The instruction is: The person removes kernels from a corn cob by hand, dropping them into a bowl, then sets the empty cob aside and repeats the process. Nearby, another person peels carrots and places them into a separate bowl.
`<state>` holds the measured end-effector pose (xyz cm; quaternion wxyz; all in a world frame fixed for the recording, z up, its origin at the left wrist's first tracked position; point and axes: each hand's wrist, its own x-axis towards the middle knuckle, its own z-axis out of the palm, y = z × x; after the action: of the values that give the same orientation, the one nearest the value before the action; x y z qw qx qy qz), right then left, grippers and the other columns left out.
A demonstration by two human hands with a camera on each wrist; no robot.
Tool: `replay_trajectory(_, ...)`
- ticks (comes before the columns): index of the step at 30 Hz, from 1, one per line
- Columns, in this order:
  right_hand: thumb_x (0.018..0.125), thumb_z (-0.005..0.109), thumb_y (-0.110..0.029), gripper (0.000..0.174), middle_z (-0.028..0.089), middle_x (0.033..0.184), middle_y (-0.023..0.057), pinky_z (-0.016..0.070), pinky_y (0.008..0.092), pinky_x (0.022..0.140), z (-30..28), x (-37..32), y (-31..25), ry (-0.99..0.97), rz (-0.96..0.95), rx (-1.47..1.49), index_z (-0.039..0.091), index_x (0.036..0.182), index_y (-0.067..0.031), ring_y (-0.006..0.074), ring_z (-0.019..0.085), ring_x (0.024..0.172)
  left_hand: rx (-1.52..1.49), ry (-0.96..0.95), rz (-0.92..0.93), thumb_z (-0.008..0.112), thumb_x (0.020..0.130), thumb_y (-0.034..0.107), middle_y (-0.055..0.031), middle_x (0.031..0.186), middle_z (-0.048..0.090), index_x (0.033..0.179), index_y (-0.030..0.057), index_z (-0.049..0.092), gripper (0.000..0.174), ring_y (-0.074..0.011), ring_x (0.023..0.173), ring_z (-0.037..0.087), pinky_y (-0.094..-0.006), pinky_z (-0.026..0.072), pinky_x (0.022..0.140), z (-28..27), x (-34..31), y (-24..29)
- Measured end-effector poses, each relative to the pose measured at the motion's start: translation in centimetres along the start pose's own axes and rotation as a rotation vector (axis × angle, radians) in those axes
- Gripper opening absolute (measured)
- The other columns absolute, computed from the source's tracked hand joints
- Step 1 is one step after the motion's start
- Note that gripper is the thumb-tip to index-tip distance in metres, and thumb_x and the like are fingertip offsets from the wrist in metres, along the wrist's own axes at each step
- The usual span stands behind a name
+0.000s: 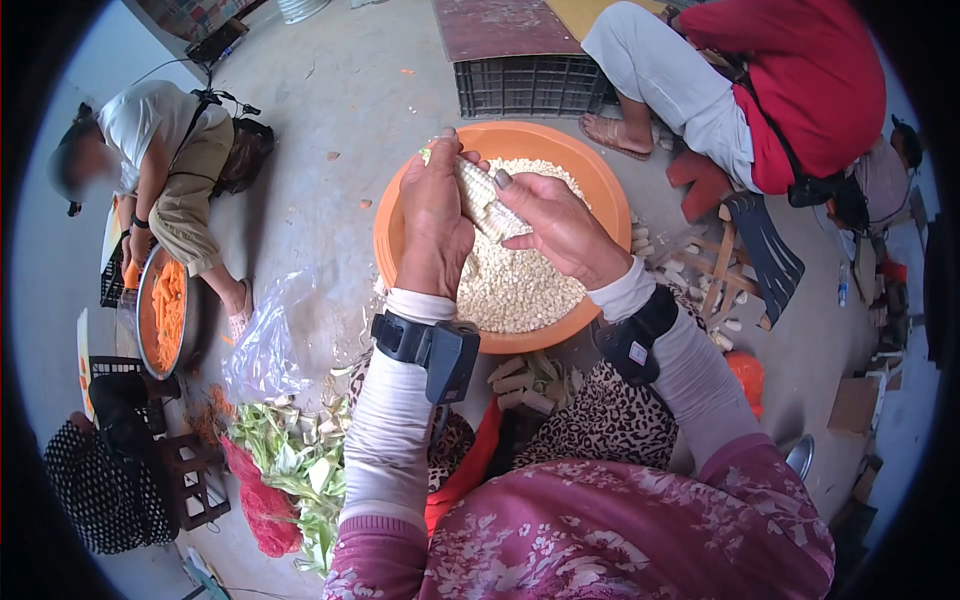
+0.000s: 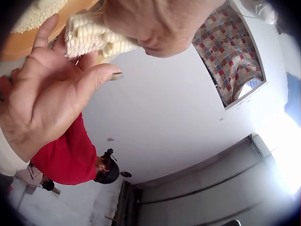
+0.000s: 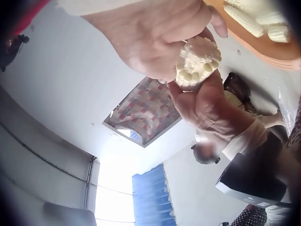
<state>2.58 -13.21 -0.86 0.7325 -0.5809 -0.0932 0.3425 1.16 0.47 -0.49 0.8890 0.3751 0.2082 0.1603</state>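
Observation:
A corn cob (image 1: 478,195) with pale kernels is held over an orange basin (image 1: 398,245). My left hand (image 1: 437,215) grips the cob along its left side. On the cob's lower right sits the thumb of my right hand (image 1: 562,225), with its other fingers behind. Seen from the left wrist, part of the cob (image 2: 87,35) is stripped of kernels while rows remain beside it. The right wrist view shows the cob's end (image 3: 197,61) between both hands. Loose kernels (image 1: 525,285) fill the basin under my hands.
Corn husks (image 1: 320,465) and a plastic bag (image 1: 268,345) lie at left; bare cobs (image 1: 525,390) lie below the basin. One person works at a bowl of carrots (image 1: 168,310). Another person in red (image 1: 800,90) sits at right, near a black crate (image 1: 530,85).

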Motion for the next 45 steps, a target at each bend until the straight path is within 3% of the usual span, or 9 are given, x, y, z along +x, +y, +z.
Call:
replay_trajectory(7,0.087,0.061,-0.026,0.032,0.059,0.092,0.0053,0.0497,0.0290,0.067,0.0,0.1,0.0,-0.067,-0.065,-0.091,0.056,0.104,0.0008,0.0113,0.056,0.083,0.006,0.003,-0.015,0.056,0.088,0.019,-0.0103,0.075,0.056,0.089,0.0005,0.051,0.020,-0.0190,0.068,0.056,-0.0310,0.0496,0.060,0.0,-0.1,-0.2)
replay_trajectory(10,0.087,0.061,-0.028,0.040,0.058,0.096,0.0041,0.0492,0.0261,0.069,0.1,0.0,-0.1,-0.105,-0.073,-0.111,0.054,0.112,0.0027,0.0098,0.056,0.084,-0.010,0.007,-0.026,0.056,0.088,0.021,-0.0098,0.076,0.056,0.090,0.0010,0.051,0.020,-0.0190,0.069,0.056,-0.0315,0.0501,0.061,-0.6,0.5,-0.3)
replay_trajectory(12,0.087,0.059,-0.020,0.030,0.061,0.089,0.0048,0.0497,0.0253,0.063,0.5,-0.1,0.0,-0.067,-0.162,-0.148,0.057,0.105,0.0033,0.0099,0.057,0.075,-0.011,0.017,-0.033,0.056,0.088,0.021,-0.0096,0.076,0.056,0.090,0.0014,0.050,0.021,-0.0189,0.069,0.056,-0.0318,0.0503,0.062,-0.5,0.3,0.0)
replay_trajectory(15,0.085,0.059,-0.018,0.028,0.061,0.085,0.0056,0.0480,0.0240,0.061,0.7,-0.2,0.2,-0.048,-0.244,-0.207,0.058,0.102,0.0045,0.0093,0.057,0.071,-0.021,0.025,-0.051,0.056,0.088,0.022,-0.0088,0.076,0.056,0.090,0.0023,0.051,0.021,-0.0187,0.070,0.056,-0.0322,0.0507,0.064,-0.6,0.4,0.0)
replay_trajectory(21,0.082,0.059,-0.017,0.028,0.060,0.074,0.0066,0.0453,0.0254,0.060,0.2,0.5,0.6,-0.003,-0.471,-0.456,0.060,0.097,0.0060,0.0096,0.056,0.069,-0.095,-0.004,-0.103,0.055,0.088,0.024,-0.0068,0.075,0.056,0.088,0.0047,0.051,0.019,-0.0183,0.071,0.056,-0.0326,0.0507,0.066,-1.1,1.0,-0.2)
replay_trajectory(24,0.084,0.059,-0.019,0.032,0.060,0.080,0.0067,0.0461,0.0263,0.062,0.3,0.3,0.5,0.005,-0.523,-0.525,0.058,0.101,0.0068,0.0113,0.057,0.073,-0.094,-0.016,-0.102,0.055,0.088,0.023,-0.0063,0.075,0.056,0.087,0.0054,0.050,0.018,-0.0181,0.071,0.056,-0.0328,0.0506,0.067,-0.9,0.8,0.0)
replay_trajectory(28,0.086,0.059,-0.025,0.039,0.059,0.090,0.0063,0.0468,0.0259,0.066,0.4,-0.2,0.4,-0.066,-0.420,-0.354,0.054,0.109,0.0052,0.0117,0.056,0.080,-0.095,-0.059,-0.083,0.053,0.089,0.022,-0.0063,0.074,0.056,0.086,0.0054,0.050,0.017,-0.0180,0.070,0.056,-0.0322,0.0505,0.066,-1.2,1.1,0.0)
replay_trajectory(30,0.088,0.059,-0.029,0.043,0.055,0.099,0.0049,0.0473,0.0258,0.068,0.5,-0.7,-0.2,-0.076,-0.121,0.025,0.049,0.116,0.0024,0.0106,0.054,0.087,-0.101,-0.066,-0.092,0.053,0.089,0.022,-0.0062,0.074,0.056,0.086,0.0052,0.050,0.017,-0.0180,0.070,0.056,-0.0322,0.0505,0.066,-1.1,1.0,0.1)
replay_trajectory(45,0.087,0.060,-0.025,0.040,0.054,0.099,0.0030,0.0462,0.0263,0.068,0.5,-0.7,0.3,-0.080,-0.081,0.109,0.047,0.116,-0.0005,0.0081,0.052,0.088,-0.063,-0.038,-0.084,0.053,0.089,0.023,-0.0061,0.072,0.054,0.087,0.0050,0.049,0.019,-0.0173,0.069,0.056,-0.0311,0.0500,0.063,-0.9,0.6,-0.1)
